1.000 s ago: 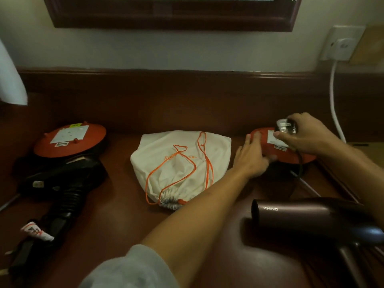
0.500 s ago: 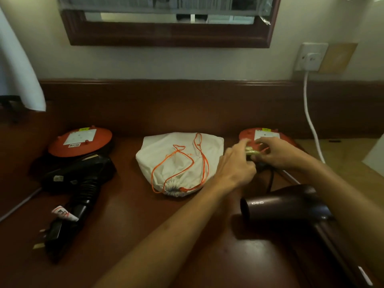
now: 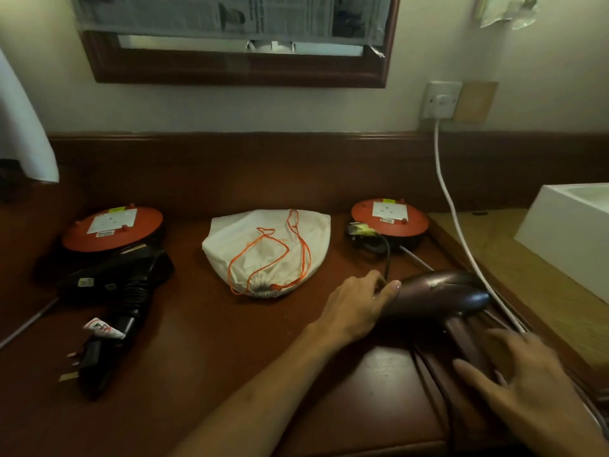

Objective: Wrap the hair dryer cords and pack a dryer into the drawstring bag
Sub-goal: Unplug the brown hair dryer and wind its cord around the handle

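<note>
A dark purple hair dryer (image 3: 441, 293) lies on the wooden desk at the right, handle toward me. My left hand (image 3: 357, 306) cups the front end of its barrel, thumb on top. My right hand (image 3: 530, 387) hovers with fingers spread over the handle and the dark cord beside it. The dryer's black plug (image 3: 361, 231), with a yellow label, lies against the right orange socket reel (image 3: 390, 217); its cord runs back to the barrel. A white drawstring bag (image 3: 267, 250) with orange strings sits cinched mid-desk. A black hair dryer (image 3: 127, 283) lies at the left, its plug (image 3: 87, 356) loose.
A second orange socket reel (image 3: 112, 227) stands behind the black dryer. A white cable (image 3: 451, 199) hangs from the wall socket (image 3: 441, 99) and runs past the purple dryer. A white box (image 3: 566, 232) sits on the lighter counter at the right. A framed mirror hangs above.
The plug has left both hands and now lies beside the right reel. My left hand moved back onto the dryer's barrel and my right hand drew back over the handle.
</note>
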